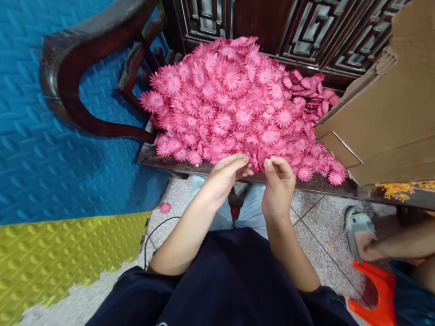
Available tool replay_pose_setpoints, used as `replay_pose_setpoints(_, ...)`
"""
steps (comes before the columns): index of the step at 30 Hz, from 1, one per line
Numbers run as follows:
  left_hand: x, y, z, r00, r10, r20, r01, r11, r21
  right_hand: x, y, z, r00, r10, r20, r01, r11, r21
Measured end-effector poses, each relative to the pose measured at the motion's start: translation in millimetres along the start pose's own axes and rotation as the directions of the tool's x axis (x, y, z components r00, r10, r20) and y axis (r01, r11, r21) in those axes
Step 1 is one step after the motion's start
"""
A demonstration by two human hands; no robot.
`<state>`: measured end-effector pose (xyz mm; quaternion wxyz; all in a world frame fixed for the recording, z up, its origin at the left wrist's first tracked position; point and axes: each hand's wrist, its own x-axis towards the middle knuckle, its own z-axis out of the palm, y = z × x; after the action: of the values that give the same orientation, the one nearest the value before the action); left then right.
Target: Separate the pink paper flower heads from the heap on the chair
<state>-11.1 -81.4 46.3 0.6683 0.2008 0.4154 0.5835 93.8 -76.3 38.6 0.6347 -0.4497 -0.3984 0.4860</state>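
Wooden bench (169, 160): both hands (253, 182) pinch pink flowers (234, 105) at pile's edge.

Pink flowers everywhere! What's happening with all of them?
A person sits in front of a big heap of pink flowers piled on a dark wooden seat. Their left hand and right hand meet at the heap's near edge, fingers pinching at the flowers there. One flower lies on the floor. A cardboard box stands at the right, and another person's leg shows beside it.
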Motion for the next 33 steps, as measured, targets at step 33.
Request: replay_pose_setpoints(33,-9,-18,0.7,0.95,0.217,-0.225,-0.242,0.966,-0.088,-3,-1,-5,0.984,0.174,0.033,-0.174,0.985,0.01)
